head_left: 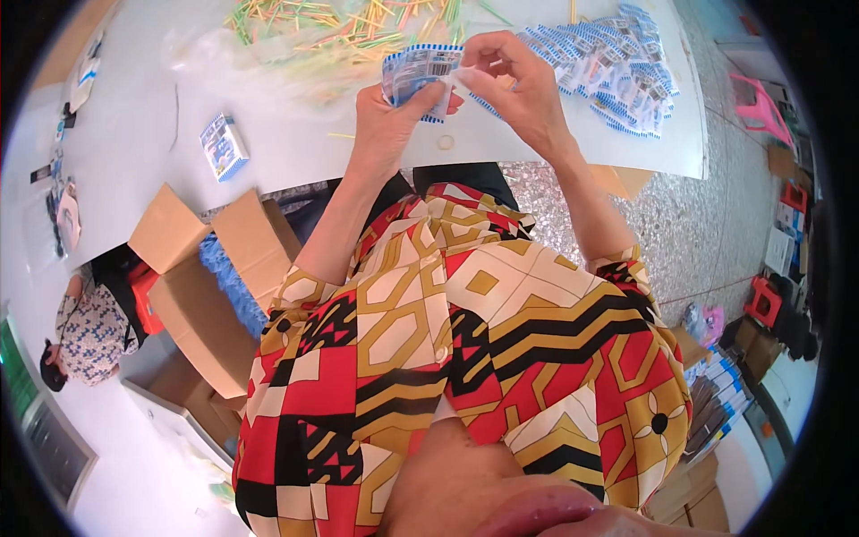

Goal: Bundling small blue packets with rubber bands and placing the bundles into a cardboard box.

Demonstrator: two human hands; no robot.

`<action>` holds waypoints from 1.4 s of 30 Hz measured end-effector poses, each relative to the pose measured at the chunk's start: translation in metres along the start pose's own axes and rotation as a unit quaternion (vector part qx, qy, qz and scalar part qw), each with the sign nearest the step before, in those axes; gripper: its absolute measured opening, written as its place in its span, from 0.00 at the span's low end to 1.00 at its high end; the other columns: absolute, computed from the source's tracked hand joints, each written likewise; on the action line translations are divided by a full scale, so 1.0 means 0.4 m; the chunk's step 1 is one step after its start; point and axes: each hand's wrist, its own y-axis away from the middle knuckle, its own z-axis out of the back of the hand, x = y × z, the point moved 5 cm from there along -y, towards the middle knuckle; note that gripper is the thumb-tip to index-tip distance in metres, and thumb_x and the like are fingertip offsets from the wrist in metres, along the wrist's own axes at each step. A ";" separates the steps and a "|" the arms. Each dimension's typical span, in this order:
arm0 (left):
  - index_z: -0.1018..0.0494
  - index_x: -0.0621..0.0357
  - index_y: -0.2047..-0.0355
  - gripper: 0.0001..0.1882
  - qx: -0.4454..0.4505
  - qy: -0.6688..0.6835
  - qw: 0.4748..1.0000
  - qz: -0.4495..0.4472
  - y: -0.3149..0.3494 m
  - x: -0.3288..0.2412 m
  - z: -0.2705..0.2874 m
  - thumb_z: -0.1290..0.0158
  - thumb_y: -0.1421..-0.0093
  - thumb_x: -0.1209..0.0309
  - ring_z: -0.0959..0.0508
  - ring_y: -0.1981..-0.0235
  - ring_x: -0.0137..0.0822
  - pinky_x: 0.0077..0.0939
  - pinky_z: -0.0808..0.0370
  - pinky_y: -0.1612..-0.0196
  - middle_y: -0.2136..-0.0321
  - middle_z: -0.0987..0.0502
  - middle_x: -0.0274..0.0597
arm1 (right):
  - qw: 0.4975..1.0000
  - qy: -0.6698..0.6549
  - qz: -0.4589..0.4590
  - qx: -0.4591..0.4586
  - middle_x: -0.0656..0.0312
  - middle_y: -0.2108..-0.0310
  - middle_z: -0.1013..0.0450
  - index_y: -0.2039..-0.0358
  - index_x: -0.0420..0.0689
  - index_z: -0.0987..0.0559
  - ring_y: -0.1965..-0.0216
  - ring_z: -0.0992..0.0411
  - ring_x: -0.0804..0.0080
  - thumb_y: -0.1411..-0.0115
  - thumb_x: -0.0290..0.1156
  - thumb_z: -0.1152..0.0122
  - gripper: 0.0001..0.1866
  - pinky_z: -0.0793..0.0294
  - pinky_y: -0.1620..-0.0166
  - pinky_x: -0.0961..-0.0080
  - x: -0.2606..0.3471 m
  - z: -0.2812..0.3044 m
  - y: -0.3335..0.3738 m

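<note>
Above the white table point(295, 148), my left hand point(385, 125) grips a small blue-and-white plastic packet point(420, 67) between thumb and fingers. Its striped top edge and a barcode face up. My right hand point(530, 94) is beside the packet's right edge, thumb and fingertips pinched together on a whitish, see-through piece that seems to touch the packet. Whether that piece belongs to the packet I cannot tell. Below the hands, a thin ring like a rubber band point(446, 142) lies on the table.
Thin coloured sticks point(331, 20) lie heaped at the far side, with clear plastic point(259, 67) beside them. Many similar packets point(617, 76) are piled right. A small blue-and-white box point(224, 148) lies left. An opened cardboard box point(201, 313) holds blue material. Another person point(94, 318) is at far left.
</note>
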 end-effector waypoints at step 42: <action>0.25 0.63 0.71 0.10 -0.116 -0.034 0.992 -0.036 0.051 -0.055 0.042 0.41 0.55 0.84 0.26 0.75 0.23 0.18 0.28 0.69 0.74 0.24 0.33 | 0.957 0.057 0.169 0.228 0.61 0.69 0.27 0.68 0.41 0.24 0.74 0.28 0.69 0.48 0.22 0.40 0.05 0.29 0.71 0.78 0.166 -0.015 -0.066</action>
